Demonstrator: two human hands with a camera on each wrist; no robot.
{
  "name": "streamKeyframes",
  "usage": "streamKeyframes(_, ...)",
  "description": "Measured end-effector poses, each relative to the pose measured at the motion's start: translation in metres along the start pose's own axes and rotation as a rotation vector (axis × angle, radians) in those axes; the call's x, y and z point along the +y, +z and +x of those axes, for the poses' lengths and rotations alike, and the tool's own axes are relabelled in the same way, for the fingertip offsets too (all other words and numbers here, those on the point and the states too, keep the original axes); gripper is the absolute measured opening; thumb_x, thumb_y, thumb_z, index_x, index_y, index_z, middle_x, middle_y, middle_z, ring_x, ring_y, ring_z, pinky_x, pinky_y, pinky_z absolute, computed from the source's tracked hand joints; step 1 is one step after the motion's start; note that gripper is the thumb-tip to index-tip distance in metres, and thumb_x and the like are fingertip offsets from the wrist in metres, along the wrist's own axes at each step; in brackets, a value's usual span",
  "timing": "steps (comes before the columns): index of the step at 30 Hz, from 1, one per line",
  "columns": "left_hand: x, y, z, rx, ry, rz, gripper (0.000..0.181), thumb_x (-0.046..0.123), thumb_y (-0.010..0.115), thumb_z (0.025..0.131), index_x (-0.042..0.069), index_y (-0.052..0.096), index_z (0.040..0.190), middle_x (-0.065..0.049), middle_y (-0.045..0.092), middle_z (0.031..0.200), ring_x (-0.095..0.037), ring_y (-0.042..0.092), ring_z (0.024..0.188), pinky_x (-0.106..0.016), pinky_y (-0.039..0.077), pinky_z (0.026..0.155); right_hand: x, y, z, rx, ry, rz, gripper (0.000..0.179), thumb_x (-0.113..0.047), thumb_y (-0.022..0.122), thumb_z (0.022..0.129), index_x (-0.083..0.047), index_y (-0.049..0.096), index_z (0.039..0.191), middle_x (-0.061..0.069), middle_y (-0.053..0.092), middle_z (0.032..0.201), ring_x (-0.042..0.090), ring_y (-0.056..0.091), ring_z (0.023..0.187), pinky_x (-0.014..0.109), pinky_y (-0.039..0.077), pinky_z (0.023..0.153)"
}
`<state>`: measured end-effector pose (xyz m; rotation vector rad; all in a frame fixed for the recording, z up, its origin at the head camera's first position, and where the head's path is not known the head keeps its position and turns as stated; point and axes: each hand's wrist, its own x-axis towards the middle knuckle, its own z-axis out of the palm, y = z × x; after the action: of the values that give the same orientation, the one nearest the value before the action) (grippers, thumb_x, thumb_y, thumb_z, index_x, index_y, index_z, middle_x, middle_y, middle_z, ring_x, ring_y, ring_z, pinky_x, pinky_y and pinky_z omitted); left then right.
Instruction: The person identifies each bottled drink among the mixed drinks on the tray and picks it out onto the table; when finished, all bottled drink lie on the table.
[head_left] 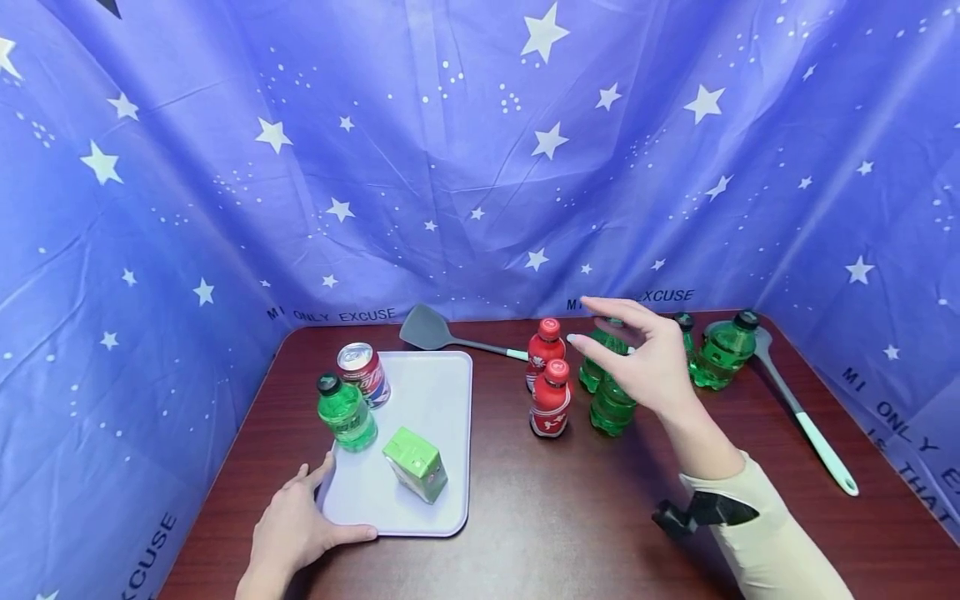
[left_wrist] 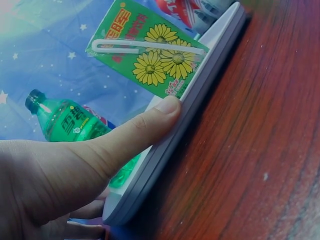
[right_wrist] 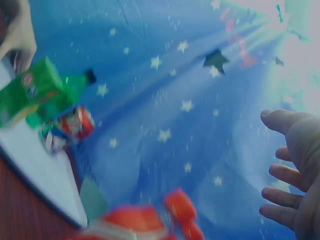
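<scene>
At the near left corner of the pale lilac tray (head_left: 397, 521), my left hand (head_left: 292, 521) holds the rim between thumb and fingers. The thumb (left_wrist: 145, 122) lies along the front edge. On the tray stand a green soda bottle (head_left: 347, 414), a red soda can (head_left: 363, 375) and a green drink carton (head_left: 415, 464) with a straw on its side. My right hand (head_left: 648, 358) is raised, thumb and fingers apart, holding nothing. It overlaps green bottles (head_left: 612, 408) in the head view. Just left of these stand two red bottles (head_left: 550, 404).
A grey spatula (head_left: 427, 327) lies behind the tray, handle toward the red bottles. More green bottles (head_left: 723, 350) stand at the back right. Beside them lies another grey-headed utensil with a pale green handle (head_left: 825, 454). A starry blue curtain (head_left: 480, 167) surrounds the wooden table.
</scene>
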<state>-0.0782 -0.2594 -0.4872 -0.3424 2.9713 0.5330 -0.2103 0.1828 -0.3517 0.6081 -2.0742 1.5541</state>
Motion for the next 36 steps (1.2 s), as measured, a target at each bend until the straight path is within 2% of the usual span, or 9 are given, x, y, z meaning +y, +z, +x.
streamKeyframes(5,-0.002,-0.001,-0.002,-0.002,-0.001,-0.001,0.148,0.089,0.088,0.043,0.008,0.047,0.16,-0.044,0.044,0.154,-0.064,0.051,0.137,-0.075,0.055,0.088,-0.014,0.024,0.004,-0.063,-0.018,0.103,0.05,0.008,0.088,0.079,-0.002,0.077,0.127,0.001,0.078,0.123,0.007,0.075,0.112,0.027,0.06,0.099)
streamKeyframes(11,-0.001,-0.002,-0.002,0.003,0.003,-0.002,0.147,0.087,0.089,0.043,0.007,0.047,0.16,-0.044,0.044,0.154,-0.064,0.051,0.137,-0.074,0.055,0.088,-0.028,0.051,0.009,-0.148,-0.063,0.091,0.055,0.002,0.091,0.079,-0.007,0.076,0.131,0.011,0.077,0.129,0.007,0.075,0.114,0.031,0.061,0.099)
streamKeyframes(16,0.001,-0.001,-0.002,-0.003,0.013,-0.003,0.147,0.086,0.09,0.044,0.006,0.047,0.16,-0.045,0.044,0.153,-0.064,0.051,0.137,-0.074,0.055,0.089,-0.037,0.08,0.007,-0.243,-0.051,0.202,0.055,0.003,0.088,0.082,-0.003,0.073,0.134,0.015,0.075,0.134,0.017,0.072,0.124,0.035,0.061,0.101)
streamKeyframes(21,0.0,0.0,-0.001,0.001,0.003,-0.003,0.149,0.088,0.089,0.042,0.005,0.048,0.159,-0.044,0.045,0.153,-0.064,0.052,0.137,-0.074,0.055,0.088,-0.039,0.117,0.001,-0.322,-0.044,0.264,0.055,-0.001,0.088,0.083,-0.002,0.072,0.135,0.012,0.075,0.134,0.022,0.074,0.123,0.037,0.061,0.102)
streamKeyframes(25,0.0,0.002,-0.001,0.017,0.015,-0.007,0.149,0.089,0.089,0.04,0.006,0.05,0.158,-0.044,0.047,0.152,-0.063,0.053,0.136,-0.073,0.056,0.087,-0.034,0.141,-0.002,-0.403,-0.022,0.228,0.056,-0.009,0.09,0.084,-0.01,0.072,0.138,0.005,0.075,0.135,0.021,0.074,0.122,0.03,0.06,0.102)
streamKeyframes(28,0.0,0.001,-0.001,0.02,0.01,-0.003,0.149,0.089,0.088,0.04,0.007,0.05,0.158,-0.044,0.047,0.152,-0.064,0.053,0.135,-0.074,0.056,0.087,-0.029,0.159,0.001,-0.49,-0.044,0.157,0.057,-0.016,0.091,0.086,-0.015,0.072,0.14,0.003,0.076,0.134,0.019,0.074,0.121,0.027,0.06,0.101)
streamKeyframes(32,-0.001,0.001,-0.002,0.018,0.01,0.001,0.149,0.09,0.088,0.041,0.006,0.049,0.158,-0.044,0.046,0.152,-0.064,0.053,0.135,-0.074,0.055,0.088,-0.023,0.181,0.007,-0.58,-0.088,0.098,0.056,-0.02,0.091,0.086,-0.016,0.072,0.139,0.003,0.078,0.13,0.016,0.076,0.115,0.028,0.061,0.099)
streamKeyframes(36,0.0,0.001,-0.003,0.015,0.011,0.002,0.149,0.089,0.088,0.041,0.006,0.049,0.158,-0.045,0.046,0.152,-0.064,0.054,0.134,-0.074,0.055,0.087,-0.02,0.203,0.012,-0.643,-0.112,0.088,0.056,-0.022,0.091,0.086,-0.012,0.072,0.138,0.007,0.078,0.131,0.018,0.077,0.113,0.03,0.062,0.098)
